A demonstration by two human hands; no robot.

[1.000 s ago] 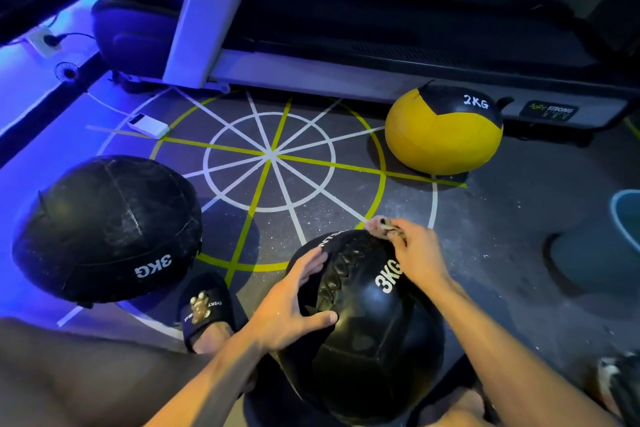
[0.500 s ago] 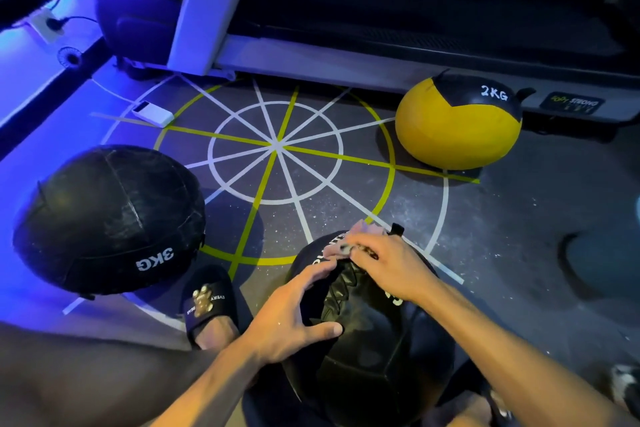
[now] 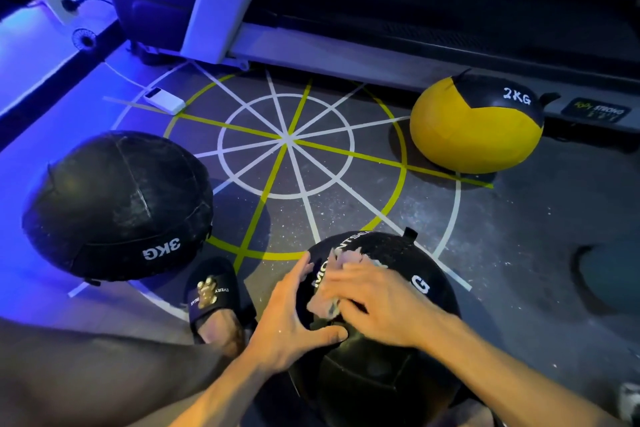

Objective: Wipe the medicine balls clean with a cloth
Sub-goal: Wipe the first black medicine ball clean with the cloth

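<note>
Grey speckled floor (image 3: 502, 253) with a taped white/yellow wheel pattern (image 3: 287, 142) at centre. Treadmill (image 3: 381, 28) spans 12 o'clock, its white upright (image 3: 221, 0) at 11. Medicine balls: 3 total. Black 3KG ball (image 3: 117, 204) at 9 o'clock, untouched. Yellow-and-black 2KG ball (image 3: 474, 125) at 2 o'clock, against the treadmill edge. Third, black ball (image 3: 381, 374) at 6 o'clock, between both forearms, lettering partly hidden. Left hand (image 3: 294, 319) rests spread and relaxed on its left side, thumb across the front. Right hand (image 3: 377, 302) presses 1 pale cloth (image 3: 332, 288) onto the ball's top; fingers motion-blurred, looks bunched under them. One black slide sandal (image 3: 214, 291) on a foot at 7 o'clock, between the two black balls. White power bank (image 3: 164, 101) with cable at 10 o'clock. Wall socket (image 3: 62, 5) at 10–11, far edge.
</note>
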